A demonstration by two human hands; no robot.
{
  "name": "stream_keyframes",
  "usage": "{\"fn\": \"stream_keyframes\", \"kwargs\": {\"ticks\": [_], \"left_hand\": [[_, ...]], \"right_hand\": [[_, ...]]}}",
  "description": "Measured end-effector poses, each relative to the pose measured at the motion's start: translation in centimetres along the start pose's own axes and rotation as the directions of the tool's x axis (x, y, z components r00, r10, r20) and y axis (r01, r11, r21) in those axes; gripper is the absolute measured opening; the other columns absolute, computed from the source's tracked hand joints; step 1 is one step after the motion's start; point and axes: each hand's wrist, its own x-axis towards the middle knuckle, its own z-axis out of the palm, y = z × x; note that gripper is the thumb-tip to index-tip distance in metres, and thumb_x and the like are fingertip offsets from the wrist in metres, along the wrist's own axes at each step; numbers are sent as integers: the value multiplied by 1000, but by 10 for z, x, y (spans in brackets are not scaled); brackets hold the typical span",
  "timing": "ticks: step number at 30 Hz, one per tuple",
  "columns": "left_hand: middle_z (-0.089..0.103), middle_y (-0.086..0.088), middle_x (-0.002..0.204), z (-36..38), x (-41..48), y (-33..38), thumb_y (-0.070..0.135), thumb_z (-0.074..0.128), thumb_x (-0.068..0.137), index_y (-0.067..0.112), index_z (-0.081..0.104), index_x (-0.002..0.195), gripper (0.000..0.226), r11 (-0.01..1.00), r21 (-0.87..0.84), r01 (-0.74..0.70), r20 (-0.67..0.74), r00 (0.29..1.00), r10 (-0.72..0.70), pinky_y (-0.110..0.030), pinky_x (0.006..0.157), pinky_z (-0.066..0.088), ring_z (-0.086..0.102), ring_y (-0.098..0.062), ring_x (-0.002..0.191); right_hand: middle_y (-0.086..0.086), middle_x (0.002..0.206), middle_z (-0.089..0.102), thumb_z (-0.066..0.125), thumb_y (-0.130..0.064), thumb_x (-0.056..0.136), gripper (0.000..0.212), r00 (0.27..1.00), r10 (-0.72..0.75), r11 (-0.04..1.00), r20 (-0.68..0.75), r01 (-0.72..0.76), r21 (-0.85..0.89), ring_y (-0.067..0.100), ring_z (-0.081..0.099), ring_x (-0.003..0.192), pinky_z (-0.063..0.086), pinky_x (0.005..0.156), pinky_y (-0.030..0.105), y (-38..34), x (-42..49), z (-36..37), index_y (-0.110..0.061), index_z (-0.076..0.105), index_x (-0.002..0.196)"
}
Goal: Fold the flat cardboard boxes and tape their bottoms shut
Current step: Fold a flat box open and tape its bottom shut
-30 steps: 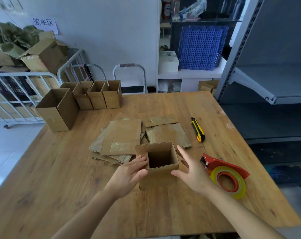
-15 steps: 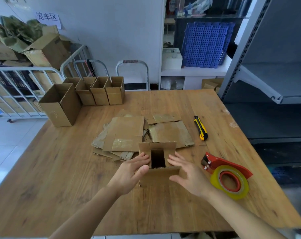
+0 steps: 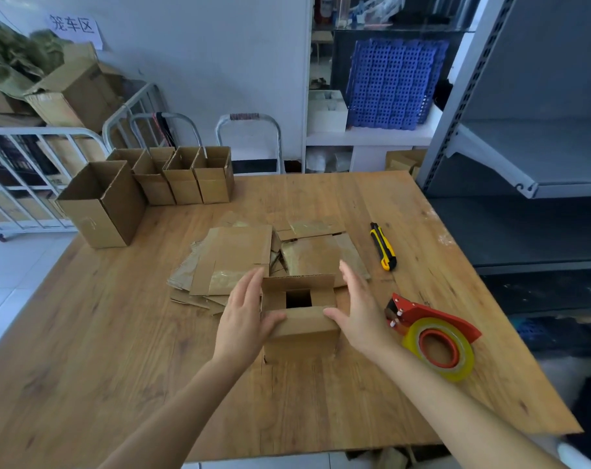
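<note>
Closing since a second ago, flaps of the box (image 3: 301, 330) nearly meet. My left hand (image 3: 243, 319) and right hand (image 3: 360, 314), fingers straight, flank it on the table (image 3: 118, 333), thumbs pressing the near flap; I judge taping comes next.

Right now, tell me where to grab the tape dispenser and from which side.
Take the tape dispenser by its red frame beside the roll, coming from above with the right hand. It lies flat, and the cutter end points toward the box, so stay clear there.
</note>
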Motion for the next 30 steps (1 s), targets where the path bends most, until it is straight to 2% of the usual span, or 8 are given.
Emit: {"fn": "stream_keyframes", "kwargs": {"ticks": [3, 9, 12, 15, 16, 20, 26, 30], "left_hand": [[42, -5, 148, -2, 4, -2, 28, 78, 78, 11, 36, 147, 82, 970, 152, -188, 33, 982, 185, -35, 112, 29, 33, -20, 140], [62, 2, 109, -5, 2, -5, 37, 47, 93, 17, 66, 118, 38, 938, 183, -295, 143, 952, 272, -34, 74, 58, 64, -19, 94], [59, 4, 131, -4, -7, -12, 52, 26, 99, 17, 63, 126, 58, 928, 172, -331, 213, 932, 293, -26, 96, 50, 57, -14, 119], [21, 3, 155, -5, -11, -15, 65, 10, 95, 14, 30, 149, 77, 904, 211, -371, 399, 877, 267, -19, 116, 1, 15, -10, 144], [17, 2, 156, -5, -11, -15, 66, 9, 95, 12, 26, 150, 79, 880, 265, -394, 423, 868, 261, -22, 117, -1, 12, -12, 145], [39, -8, 150, -1, -15, -15, 61, 22, 95, 6, 41, 143, 75, 786, 438, -436, 458, 861, 223, -43, 111, 26, 33, -21, 139], [52, -13, 139, 5, -14, -3, 55, 23, 94, 2, 54, 132, 72, 777, 475, -414, 511, 848, 140, -41, 108, 31, 47, -23, 131], [20, -11, 155, -2, -6, 2, 57, -20, 91, 4, 21, 147, 87, 742, 484, -465, 517, 836, 186, -38, 116, 8, 14, -20, 144]], "right_hand": [[-6, 161, 16, 60, -21, 95, 80, 988, -110, 982, 104, 124, -140, 12, 19, 146, 24, 117, 32, -1, 0, -2, -24, 9, 156], [6, 141, 49, 58, -19, 96, 43, 931, -337, 870, 143, 366, -331, 23, 53, 126, 38, 98, 22, 12, -7, 0, -4, 53, 136], [1, 155, 34, 54, -35, 97, 57, 915, -358, 855, 183, 401, -331, 12, 30, 143, 24, 110, 18, 24, -12, 4, -7, 41, 145], [6, 154, 35, 51, -43, 96, 64, 903, -387, 809, 184, 429, -403, 13, 27, 143, 27, 113, 27, 27, -13, 8, -4, 40, 145], [10, 151, 40, 50, -45, 94, 65, 898, -397, 784, 188, 439, -439, 18, 32, 142, 32, 112, 32, 27, -14, 11, -2, 43, 143], [15, 146, 47, 66, -39, 86, 68, 915, -368, 774, 168, 401, -490, 28, 41, 138, 33, 109, 37, 25, -19, 25, 1, 48, 138], [16, 138, 55, 78, -35, 78, 69, 939, -313, 782, 143, 340, -523, 30, 49, 132, 43, 105, 41, 19, -19, 34, 2, 56, 132], [15, 139, 55, 76, -35, 81, 66, 937, -322, 774, 132, 341, -533, 28, 49, 132, 41, 107, 42, 19, -16, 29, 0, 55, 133]]}}
